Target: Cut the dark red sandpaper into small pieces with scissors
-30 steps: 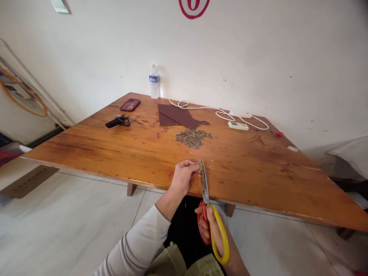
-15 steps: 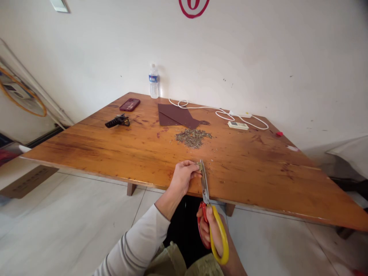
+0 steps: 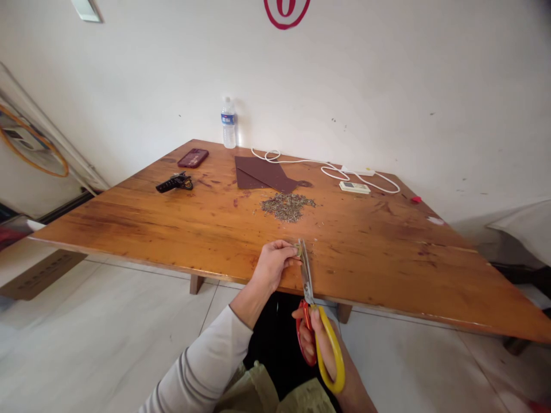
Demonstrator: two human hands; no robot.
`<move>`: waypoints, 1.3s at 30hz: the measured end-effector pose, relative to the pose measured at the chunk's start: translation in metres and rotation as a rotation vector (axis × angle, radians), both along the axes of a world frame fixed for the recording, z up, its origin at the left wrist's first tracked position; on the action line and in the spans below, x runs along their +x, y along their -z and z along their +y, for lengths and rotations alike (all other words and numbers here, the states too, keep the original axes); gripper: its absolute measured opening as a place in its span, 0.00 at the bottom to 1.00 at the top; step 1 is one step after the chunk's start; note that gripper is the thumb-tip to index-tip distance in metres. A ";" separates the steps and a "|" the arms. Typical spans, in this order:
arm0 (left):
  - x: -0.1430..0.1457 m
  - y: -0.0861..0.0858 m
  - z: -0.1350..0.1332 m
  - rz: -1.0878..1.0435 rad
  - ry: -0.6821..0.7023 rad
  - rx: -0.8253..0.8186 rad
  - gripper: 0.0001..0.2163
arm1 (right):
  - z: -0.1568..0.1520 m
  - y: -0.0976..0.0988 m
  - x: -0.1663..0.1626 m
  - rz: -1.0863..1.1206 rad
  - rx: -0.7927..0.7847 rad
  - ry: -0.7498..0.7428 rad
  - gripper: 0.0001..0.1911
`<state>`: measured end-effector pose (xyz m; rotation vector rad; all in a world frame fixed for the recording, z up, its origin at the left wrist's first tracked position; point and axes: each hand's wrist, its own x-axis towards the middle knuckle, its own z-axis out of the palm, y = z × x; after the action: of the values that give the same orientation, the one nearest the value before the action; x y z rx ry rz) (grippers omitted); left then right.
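Note:
My left hand (image 3: 275,261) pinches a small greenish piece (image 3: 298,248), too small to name, above the table's front part. Right beside its fingertips are the blades of a pair of scissors (image 3: 306,275), one handle red and the other yellow. My right hand (image 3: 325,344) grips these scissors by the handles, its fingers through the loops. The blades point away from me and stand slightly apart, with the greenish piece at them. Beyond both hands lies a loose pile of small dry cut bits (image 3: 287,206), with a few scattered crumbs nearer to me.
On the wooden table (image 3: 206,229) lie dark brown sheets (image 3: 262,174), a phone (image 3: 193,158), a black strap-like object (image 3: 174,182), a remote control (image 3: 354,187) and a white cable (image 3: 301,161). A water bottle (image 3: 228,126) stands by the wall. A red scrap (image 3: 415,199) is at right.
The scissors' blades and handles have spread slightly apart. My left hand keeps its pinch in nearly the same place. The whole view has shifted a little.

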<state>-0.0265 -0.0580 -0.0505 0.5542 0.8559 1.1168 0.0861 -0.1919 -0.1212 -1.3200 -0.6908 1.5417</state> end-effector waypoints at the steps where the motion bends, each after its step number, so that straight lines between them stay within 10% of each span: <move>1: 0.000 0.000 0.000 0.001 0.002 0.002 0.09 | 0.000 -0.001 0.001 -0.006 -0.003 -0.001 0.39; 39: -0.004 0.007 0.003 0.041 0.112 0.056 0.08 | 0.000 0.013 0.027 -0.045 -0.105 -0.112 0.38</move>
<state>-0.0301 -0.0554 -0.0575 0.6658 0.8214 1.0325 0.1129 -0.1918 -0.1339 -1.4184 -0.7311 1.6618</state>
